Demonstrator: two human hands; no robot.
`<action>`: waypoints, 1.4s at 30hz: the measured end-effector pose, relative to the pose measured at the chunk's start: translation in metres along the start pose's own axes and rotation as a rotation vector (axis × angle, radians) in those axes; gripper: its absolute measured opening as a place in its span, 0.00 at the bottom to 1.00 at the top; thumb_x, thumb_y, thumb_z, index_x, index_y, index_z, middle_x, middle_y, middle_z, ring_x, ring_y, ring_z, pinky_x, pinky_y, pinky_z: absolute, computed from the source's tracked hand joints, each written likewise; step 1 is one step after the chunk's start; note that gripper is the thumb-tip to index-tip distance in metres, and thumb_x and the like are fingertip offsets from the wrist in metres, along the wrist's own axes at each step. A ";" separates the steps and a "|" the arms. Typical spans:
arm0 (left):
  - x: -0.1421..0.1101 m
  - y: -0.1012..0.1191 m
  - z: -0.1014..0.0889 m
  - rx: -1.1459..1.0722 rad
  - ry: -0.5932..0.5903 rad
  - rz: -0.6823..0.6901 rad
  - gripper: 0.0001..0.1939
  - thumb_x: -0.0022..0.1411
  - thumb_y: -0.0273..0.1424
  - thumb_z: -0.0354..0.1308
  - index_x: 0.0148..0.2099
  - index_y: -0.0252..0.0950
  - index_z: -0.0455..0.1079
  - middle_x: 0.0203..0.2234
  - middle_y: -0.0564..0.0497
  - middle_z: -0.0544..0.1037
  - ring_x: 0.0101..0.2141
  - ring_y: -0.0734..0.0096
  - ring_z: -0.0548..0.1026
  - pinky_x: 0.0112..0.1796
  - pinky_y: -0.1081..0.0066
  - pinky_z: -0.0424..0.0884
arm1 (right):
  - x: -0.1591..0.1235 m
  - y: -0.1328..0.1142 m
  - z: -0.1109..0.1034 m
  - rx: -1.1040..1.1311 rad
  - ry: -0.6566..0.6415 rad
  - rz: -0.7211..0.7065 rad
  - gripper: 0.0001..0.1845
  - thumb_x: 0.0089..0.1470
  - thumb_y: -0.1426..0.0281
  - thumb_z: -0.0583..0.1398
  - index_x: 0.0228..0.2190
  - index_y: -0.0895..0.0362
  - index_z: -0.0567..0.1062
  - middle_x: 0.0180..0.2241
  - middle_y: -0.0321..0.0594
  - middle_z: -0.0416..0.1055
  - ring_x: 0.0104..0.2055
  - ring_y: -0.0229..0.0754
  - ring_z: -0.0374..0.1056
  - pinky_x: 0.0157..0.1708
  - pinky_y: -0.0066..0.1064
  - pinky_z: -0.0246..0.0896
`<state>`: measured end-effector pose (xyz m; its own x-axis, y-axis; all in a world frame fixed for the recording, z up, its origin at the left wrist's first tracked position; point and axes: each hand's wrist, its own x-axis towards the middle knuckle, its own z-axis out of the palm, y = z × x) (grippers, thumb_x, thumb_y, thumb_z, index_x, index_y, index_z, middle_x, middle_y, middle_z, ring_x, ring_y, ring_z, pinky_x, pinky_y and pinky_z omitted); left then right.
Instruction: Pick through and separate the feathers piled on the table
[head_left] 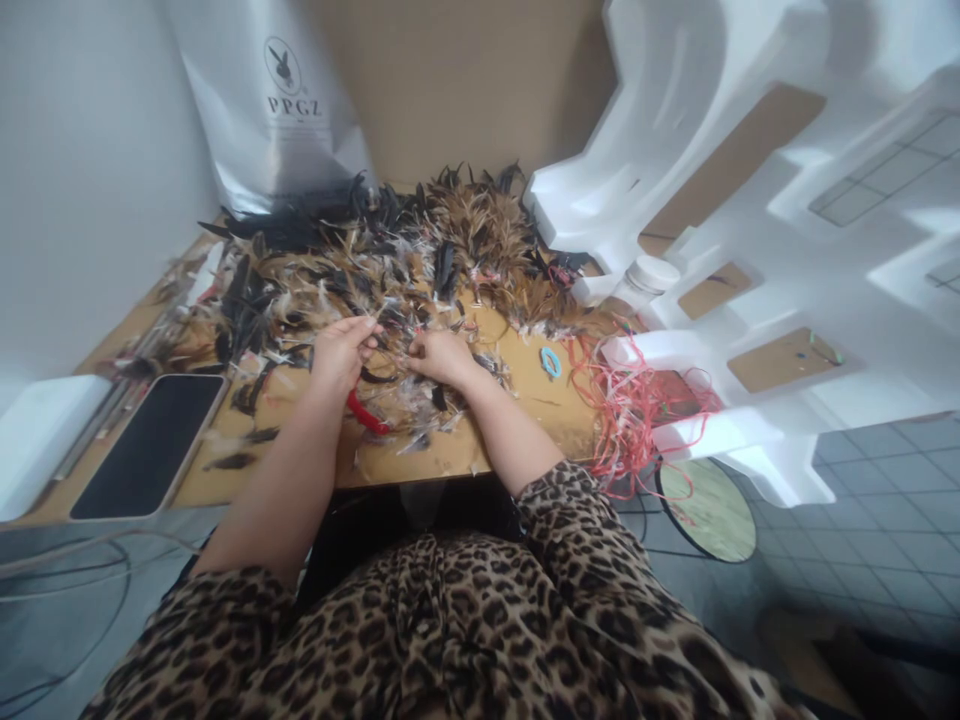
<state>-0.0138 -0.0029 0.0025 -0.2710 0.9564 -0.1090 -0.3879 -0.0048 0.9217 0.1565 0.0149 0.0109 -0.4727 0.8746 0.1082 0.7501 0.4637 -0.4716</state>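
My left hand (343, 352) is closed in a pinch above the table, with a thin brownish feather (382, 310) at its fingertips. My right hand (444, 358) lies just to the right, its fingers pressed together low over loose feathers; a small reddish bit shows at its tips, but what it grips is too small to tell. Between and below both hands are scattered wispy feathers (420, 410). A red curved band (367, 413) lies beside my left wrist. Beyond the hands spreads a large heap of brown and black feathers (330, 250).
A phone (150, 445) and a white box (49, 440) lie at the left. On the right are a blue ring (550, 362), tangled pink ties (637, 410), a white-lidded jar (651, 275) and a large white foam piece (720, 330). A silver bag (277, 130) stands behind.
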 end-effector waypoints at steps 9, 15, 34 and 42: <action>0.002 -0.002 -0.002 0.002 -0.019 -0.005 0.08 0.43 0.28 0.64 0.28 0.31 0.71 0.23 0.50 0.76 0.18 0.85 0.65 0.16 0.82 0.55 | 0.008 0.013 -0.002 0.623 0.101 0.139 0.07 0.44 0.69 0.58 0.26 0.60 0.74 0.18 0.32 0.66 0.20 0.30 0.57 0.23 0.23 0.51; 0.002 -0.002 -0.002 0.015 -0.061 -0.042 0.09 0.43 0.28 0.64 0.30 0.31 0.71 0.25 0.49 0.77 0.18 0.84 0.68 0.17 0.82 0.58 | 0.009 0.013 -0.010 1.140 0.018 0.269 0.12 0.39 0.65 0.63 0.25 0.61 0.72 0.15 0.29 0.63 0.15 0.26 0.50 0.15 0.21 0.41; -0.005 0.000 0.002 0.055 -0.140 -0.074 0.09 0.43 0.29 0.65 0.29 0.30 0.72 0.25 0.48 0.77 0.19 0.83 0.68 0.18 0.82 0.59 | 0.010 0.010 -0.001 0.955 0.127 0.147 0.17 0.44 0.59 0.62 0.29 0.62 0.77 0.16 0.31 0.64 0.17 0.28 0.53 0.19 0.23 0.47; -0.004 -0.009 0.007 0.111 -0.126 -0.032 0.12 0.40 0.31 0.66 0.29 0.30 0.72 0.20 0.52 0.73 0.16 0.84 0.64 0.16 0.81 0.55 | 0.007 0.007 0.011 0.362 0.346 -0.049 0.12 0.51 0.64 0.57 0.30 0.57 0.78 0.31 0.38 0.75 0.35 0.36 0.67 0.40 0.27 0.58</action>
<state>-0.0031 -0.0051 -0.0030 -0.1447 0.9846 -0.0980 -0.2931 0.0520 0.9547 0.1533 0.0226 -0.0007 -0.2757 0.8773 0.3929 0.4930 0.4799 -0.7257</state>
